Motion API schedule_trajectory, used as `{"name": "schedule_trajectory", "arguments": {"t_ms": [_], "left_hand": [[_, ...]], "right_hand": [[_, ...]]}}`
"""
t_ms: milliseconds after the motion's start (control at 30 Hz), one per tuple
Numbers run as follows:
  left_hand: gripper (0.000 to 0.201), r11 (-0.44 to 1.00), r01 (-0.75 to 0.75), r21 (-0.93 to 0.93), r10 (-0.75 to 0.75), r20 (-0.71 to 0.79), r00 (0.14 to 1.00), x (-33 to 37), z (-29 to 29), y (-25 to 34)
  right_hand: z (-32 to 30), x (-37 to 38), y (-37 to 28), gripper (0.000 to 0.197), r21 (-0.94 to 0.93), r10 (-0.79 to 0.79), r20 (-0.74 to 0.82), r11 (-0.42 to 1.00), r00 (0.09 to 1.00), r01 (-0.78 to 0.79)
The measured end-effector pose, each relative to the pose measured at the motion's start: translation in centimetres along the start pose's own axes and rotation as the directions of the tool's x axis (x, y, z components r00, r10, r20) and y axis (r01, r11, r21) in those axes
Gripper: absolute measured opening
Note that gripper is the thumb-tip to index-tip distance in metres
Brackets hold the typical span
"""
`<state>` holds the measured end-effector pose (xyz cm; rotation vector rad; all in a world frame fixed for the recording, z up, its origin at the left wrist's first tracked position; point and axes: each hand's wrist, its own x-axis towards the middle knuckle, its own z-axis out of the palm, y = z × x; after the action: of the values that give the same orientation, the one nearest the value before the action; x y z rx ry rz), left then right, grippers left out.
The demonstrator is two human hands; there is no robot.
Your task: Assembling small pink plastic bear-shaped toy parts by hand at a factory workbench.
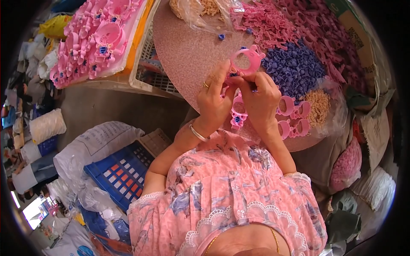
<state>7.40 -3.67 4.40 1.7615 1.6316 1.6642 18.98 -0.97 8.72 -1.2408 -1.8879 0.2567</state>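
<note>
Both my hands meet over the round table [192, 51], pinching one pink plastic ring-shaped toy part [255, 64] with small ears on its rim. My left hand [215, 94] closes on its left side, and my right hand [260, 96] grips its lower right. A bit of blue shows at the fingertips; its shape is mostly hidden. Just below my hands lies a pink piece with a blue insert [238, 119]. Several pink ring frames [294, 106] rest right of my right hand. Beyond them is a heap of small blue parts [294, 64].
Pink parts [269, 21] pile at the back, beside a bag of beige pieces [196, 8]. More beige pieces [318, 106] lie at the right edge. A tray of assembled pink pieces [98, 42] stands on a crate at left. Blue baskets [124, 170] and sacks crowd the lower left.
</note>
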Motion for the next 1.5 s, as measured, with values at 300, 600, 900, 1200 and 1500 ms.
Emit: {"name": "schedule_trajectory", "arguments": {"t_ms": [300, 600, 900, 1200, 1500], "left_hand": [[0.053, 0.992, -0.124, 0.014, 0.125, -0.066, 0.990, -0.1, -0.1, -1.1], [0.051, 0.994, -0.059, -0.094, 0.058, -0.013, 0.998, -0.6, 0.1, -0.8], [0.048, 0.929, -0.231, 0.289, 0.190, 0.161, 0.968, 0.9, -0.5, -0.7], [0.043, 0.834, -0.476, 0.281, 0.411, 0.259, 0.874, 0.8, -0.9, -2.6], [0.020, 0.407, 0.720, -0.562, -0.644, 0.382, 0.663, 3.2, -1.3, -7.0]], "right_hand": [[-0.4, -0.1, 0.6, 0.039, 0.171, 0.364, 0.160, 0.905, 0.918, -0.389], [1.1, 0.4, 0.7, 0.051, 0.421, 0.319, 0.090, 0.846, 0.943, -0.327], [0.2, 2.3, 3.1, 0.031, 0.637, 0.435, 0.348, 0.540, 0.830, -0.550], [0.6, 2.2, 2.6, 0.024, 0.539, 0.402, 0.349, 0.653, 0.847, -0.532], [0.2, 8.2, 11.2, 0.017, -0.013, 0.125, 0.042, 0.992, 0.991, -0.125]]}}
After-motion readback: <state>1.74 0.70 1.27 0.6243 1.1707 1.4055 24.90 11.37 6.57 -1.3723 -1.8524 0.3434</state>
